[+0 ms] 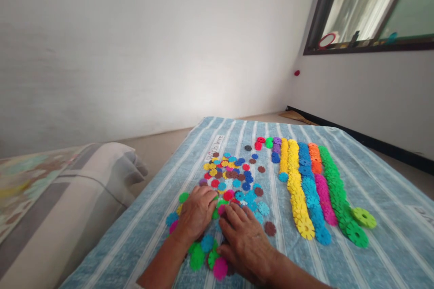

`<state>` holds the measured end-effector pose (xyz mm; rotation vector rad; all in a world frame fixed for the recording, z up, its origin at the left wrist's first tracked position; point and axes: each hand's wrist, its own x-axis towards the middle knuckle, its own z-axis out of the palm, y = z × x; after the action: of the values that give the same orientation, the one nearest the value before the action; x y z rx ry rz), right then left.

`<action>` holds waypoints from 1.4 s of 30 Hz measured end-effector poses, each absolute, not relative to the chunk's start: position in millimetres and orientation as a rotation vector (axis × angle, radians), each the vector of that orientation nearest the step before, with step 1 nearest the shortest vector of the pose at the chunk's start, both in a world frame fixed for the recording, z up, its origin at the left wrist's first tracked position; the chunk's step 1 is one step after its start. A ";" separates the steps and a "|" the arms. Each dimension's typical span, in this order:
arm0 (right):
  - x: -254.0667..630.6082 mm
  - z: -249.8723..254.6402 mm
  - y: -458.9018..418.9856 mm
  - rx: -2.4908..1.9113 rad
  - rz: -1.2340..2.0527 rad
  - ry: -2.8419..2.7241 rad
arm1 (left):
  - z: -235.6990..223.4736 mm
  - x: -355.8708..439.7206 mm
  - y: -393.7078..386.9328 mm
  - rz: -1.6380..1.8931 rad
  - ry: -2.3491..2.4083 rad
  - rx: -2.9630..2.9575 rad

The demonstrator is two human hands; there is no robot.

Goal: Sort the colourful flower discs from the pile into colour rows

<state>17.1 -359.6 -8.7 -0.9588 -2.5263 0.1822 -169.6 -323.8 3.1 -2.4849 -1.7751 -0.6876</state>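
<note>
Discs of toothed coloured plastic (230, 176) lie in a loose scatter on a striped blue cloth (383, 253), spreading ahead of both hands and around them. The left hand (196, 212) curls downward, its fingers bunched over the scatter. The right hand (246, 244) lies flatter, fingers spread and pointing left, their tips close to the left hand. Both seem to cover or press on discs, but whether either grips one cannot be told. A pink disc (221, 210) sits between them. To the right, long stacked rows of yellow discs (298, 194) and other colours run away from the person on a slight slant. The right hand is nearer these rows, with a brown disc (270, 228) just beside it.
</note>
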 end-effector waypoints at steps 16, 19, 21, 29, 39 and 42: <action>32.8 -28.0 -371.2 -1.138 -0.021 -2.415 | -3.0 -181.2 -323.2 -0.762 -1.790 -2.271; 32.0 -27.0 -374.7 -1.070 -0.018 -2.422 | -4.8 -189.4 -319.8 -0.875 -1.771 -2.180; 26.6 -30.2 -379.1 -0.884 -0.017 -2.440 | -6.5 -196.8 -316.9 -0.923 -1.805 -2.115; 12.4 -46.2 -392.6 -0.567 -0.013 -2.598 | -14.9 -214.2 -310.7 -0.945 -2.108 -1.976; 46.3 -35.4 -390.3 -0.743 -0.099 -2.509 | -12.0 -212.0 -309.8 -1.355 -2.421 -1.849; 52.1 -30.9 -389.2 -0.828 -0.069 -2.487 | -11.2 -211.1 -310.0 -1.670 -2.490 -1.733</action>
<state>52.1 -389.2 -30.9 -0.8282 -2.4873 -0.0692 -211.1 -310.0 -11.2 -1.7328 -2.4900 -1.6703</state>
